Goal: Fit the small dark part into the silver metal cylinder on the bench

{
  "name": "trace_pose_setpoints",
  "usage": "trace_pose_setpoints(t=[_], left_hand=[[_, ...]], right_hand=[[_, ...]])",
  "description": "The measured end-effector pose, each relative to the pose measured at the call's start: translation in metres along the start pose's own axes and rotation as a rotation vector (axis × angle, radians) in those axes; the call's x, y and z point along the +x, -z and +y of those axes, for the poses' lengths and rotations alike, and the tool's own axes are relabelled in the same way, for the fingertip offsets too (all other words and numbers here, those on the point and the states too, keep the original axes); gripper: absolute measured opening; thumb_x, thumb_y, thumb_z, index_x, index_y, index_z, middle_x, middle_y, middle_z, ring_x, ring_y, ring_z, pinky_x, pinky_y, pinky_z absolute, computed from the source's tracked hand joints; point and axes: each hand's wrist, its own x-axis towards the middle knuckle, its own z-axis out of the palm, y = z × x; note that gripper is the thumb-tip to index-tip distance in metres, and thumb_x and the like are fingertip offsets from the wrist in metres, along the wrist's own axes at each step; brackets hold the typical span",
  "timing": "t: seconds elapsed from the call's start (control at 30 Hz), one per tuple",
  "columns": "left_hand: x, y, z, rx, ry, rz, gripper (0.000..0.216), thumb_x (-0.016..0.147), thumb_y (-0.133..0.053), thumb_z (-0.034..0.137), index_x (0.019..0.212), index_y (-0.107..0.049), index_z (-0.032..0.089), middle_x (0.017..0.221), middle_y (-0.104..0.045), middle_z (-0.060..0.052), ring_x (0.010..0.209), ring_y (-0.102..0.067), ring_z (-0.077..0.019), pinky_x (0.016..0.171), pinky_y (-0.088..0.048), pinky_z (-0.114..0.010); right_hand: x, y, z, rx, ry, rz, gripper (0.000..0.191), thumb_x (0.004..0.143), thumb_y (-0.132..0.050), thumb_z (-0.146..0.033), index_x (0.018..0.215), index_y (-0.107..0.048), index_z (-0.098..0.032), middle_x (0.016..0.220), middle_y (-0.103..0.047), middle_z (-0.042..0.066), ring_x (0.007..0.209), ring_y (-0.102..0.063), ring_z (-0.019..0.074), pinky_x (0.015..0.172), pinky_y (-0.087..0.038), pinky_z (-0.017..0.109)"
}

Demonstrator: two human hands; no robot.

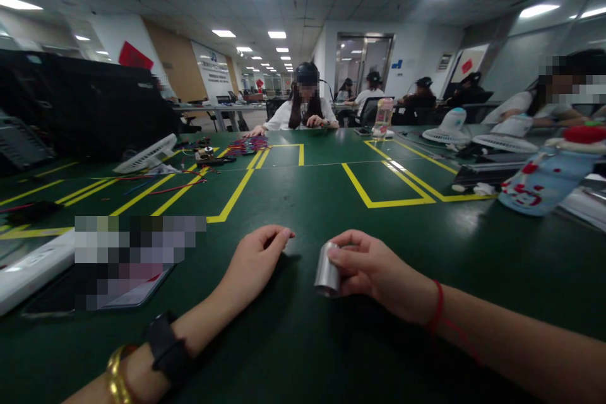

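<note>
My right hand grips a short silver metal cylinder between thumb and fingers. The cylinder stands nearly upright with a slight tilt, its lower end turned towards me; whether it touches the table cannot be told. To its left, my left hand is closed with thumb and forefinger together. A small pale spot shows under those fingertips, too small to name. Both hands are over the dark green table, apart from each other.
Phone-like flat things and a white bar lie left. Wires and a white fan are farther back. A blue cup stands right, near more fans. A person sits opposite. Yellow tape marks the tabletop.
</note>
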Motion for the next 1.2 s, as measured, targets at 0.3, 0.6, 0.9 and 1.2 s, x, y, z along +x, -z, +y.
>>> trace_pose_setpoints(t=[0.3,0.6,0.9,1.2], left_hand=[[-0.019,-0.012,0.036,-0.007,-0.270,-0.128,0.022,0.087,-0.052,0.035,0.102,-0.066,0.027,0.095,-0.058,-0.002,0.082,-0.054,-0.0153,0.065,-0.042,-0.025],[-0.017,-0.007,0.044,-0.043,-0.176,-0.009,0.021,0.084,-0.055,0.039,0.089,-0.071,0.026,0.082,-0.057,-0.001,0.073,-0.053,-0.0149,0.064,-0.041,-0.026],[-0.022,-0.024,0.020,0.218,-0.167,-0.246,0.016,0.080,-0.058,0.036,0.086,-0.073,0.033,0.084,-0.062,0.000,0.087,-0.055,-0.0203,0.072,-0.041,-0.030],[-0.008,0.002,0.014,0.078,-0.048,-0.175,0.036,0.086,-0.045,0.045,0.105,-0.068,0.025,0.093,-0.065,-0.004,0.084,-0.059,-0.0200,0.074,-0.043,-0.031]], right_hand=[[0.001,0.010,0.015,-0.588,0.568,0.093,0.038,0.071,-0.068,-0.021,0.104,-0.049,-0.021,0.102,-0.059,0.003,0.093,-0.060,0.0128,0.084,-0.051,0.030],[0.001,0.008,0.017,-0.723,0.597,0.121,0.036,0.071,-0.065,-0.019,0.103,-0.048,-0.021,0.100,-0.059,0.002,0.088,-0.059,0.0120,0.078,-0.051,0.027],[-0.003,0.007,0.020,-0.771,0.610,0.153,0.031,0.070,-0.061,-0.018,0.098,-0.047,-0.019,0.093,-0.059,0.002,0.081,-0.058,0.0113,0.072,-0.050,0.026],[0.000,0.087,-0.040,-1.154,0.479,0.846,0.034,0.062,-0.065,-0.033,0.087,-0.049,-0.017,0.080,-0.059,0.004,0.066,-0.056,0.0150,0.058,-0.045,0.028]])
